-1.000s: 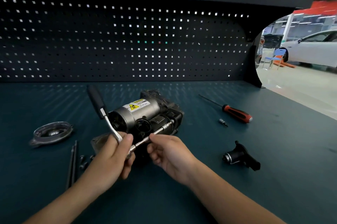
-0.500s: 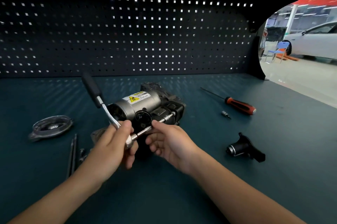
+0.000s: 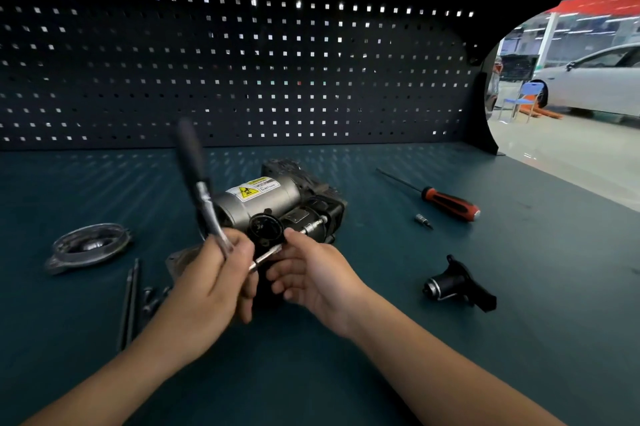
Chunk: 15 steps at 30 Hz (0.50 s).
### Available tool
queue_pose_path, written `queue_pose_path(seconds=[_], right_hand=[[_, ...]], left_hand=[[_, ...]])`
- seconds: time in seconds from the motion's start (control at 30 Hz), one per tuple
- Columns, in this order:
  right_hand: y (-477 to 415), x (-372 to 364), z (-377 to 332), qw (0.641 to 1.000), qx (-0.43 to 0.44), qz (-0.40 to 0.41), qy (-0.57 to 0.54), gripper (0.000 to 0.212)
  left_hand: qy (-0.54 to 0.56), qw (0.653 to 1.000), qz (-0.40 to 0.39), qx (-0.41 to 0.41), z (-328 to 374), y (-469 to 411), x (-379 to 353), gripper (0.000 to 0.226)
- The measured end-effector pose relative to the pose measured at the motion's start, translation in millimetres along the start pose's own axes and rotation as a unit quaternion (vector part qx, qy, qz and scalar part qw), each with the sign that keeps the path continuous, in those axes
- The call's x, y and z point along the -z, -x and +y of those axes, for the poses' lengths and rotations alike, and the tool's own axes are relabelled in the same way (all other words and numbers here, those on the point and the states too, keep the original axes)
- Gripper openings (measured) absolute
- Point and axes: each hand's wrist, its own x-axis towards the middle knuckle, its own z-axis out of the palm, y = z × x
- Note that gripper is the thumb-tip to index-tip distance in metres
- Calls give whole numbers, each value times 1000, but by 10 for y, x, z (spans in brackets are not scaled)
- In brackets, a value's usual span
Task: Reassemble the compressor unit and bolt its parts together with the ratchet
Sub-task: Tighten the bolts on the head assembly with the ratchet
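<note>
The compressor unit, a silver cylinder with a yellow warning label on a black body, lies mid-bench. My left hand grips the ratchet near its head; the black handle points up and is motion-blurred. A long extension bar runs from the ratchet head to the right, onto the compressor's black body. My right hand pinches that bar just right of the ratchet head. A flat metal part lies partly hidden behind my left hand.
A round metal cover lies at the left, with two long bolts and small fasteners beside it. A red-handled screwdriver, a small bit and a black cylindrical part lie to the right. The pegboard backs the bench.
The ratchet handle has swung from leaning left to nearly upright. My right hand has slid down the extension bar toward the ratchet head. The view has moved closer.
</note>
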Motion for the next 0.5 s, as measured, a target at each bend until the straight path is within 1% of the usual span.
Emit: queue_pose_path(seconds=[0.03, 0.07, 0.13, 0.17, 0.2, 0.23, 0.27, 0.3, 0.33, 0.37, 0.4, 0.43, 0.47, 0.5], right_hand=[[-2, -2, -6, 1000, 3, -3, -2, 34], [-5, -3, -9, 1000, 9, -2, -7, 31], [-12, -17, 5, 999, 23, 14, -20, 27], [-12, -29, 21, 999, 28, 25, -20, 28], [-23, -40, 43, 999, 33, 39, -19, 29], [-34, -41, 67, 998, 37, 52, -17, 31], [-49, -42, 88, 997, 41, 64, -18, 32], [-58, -46, 95, 996, 41, 73, -23, 34], [-65, -51, 97, 996, 39, 78, -20, 35], [-66, -54, 89, 996, 36, 77, -8, 36], [-67, -51, 81, 997, 34, 74, 6, 37], [-60, -48, 79, 997, 35, 70, 14, 36], [-53, -47, 80, 997, 37, 65, 15, 36], [-45, -45, 81, 997, 37, 60, 14, 37]], left_hand=[[75, 996, 8, 53, -31, -26, -11, 19], [111, 990, 15, 86, -46, -41, -5, 20], [102, 992, 2, 78, -61, -42, 47, 17], [63, 997, -15, 44, -80, -42, 84, 14], [-21, 999, -46, -9, -76, -27, 114, 12], [-142, 984, -76, -81, -62, -17, 134, 9], [-282, 943, -96, -149, -31, -23, 149, 7], [-406, 883, -101, -210, -14, -37, 167, 9], [-481, 833, -102, -255, -18, -55, 187, 15], [-511, 802, -90, -296, -24, -70, 197, 19], [-516, 794, -76, -312, -28, -62, 184, 19], [-483, 828, -90, -272, 2, -30, 173, 14], [-412, 880, -89, -221, 6, -17, 173, 4], [-316, 933, -71, -159, 10, 2, 148, 8]])
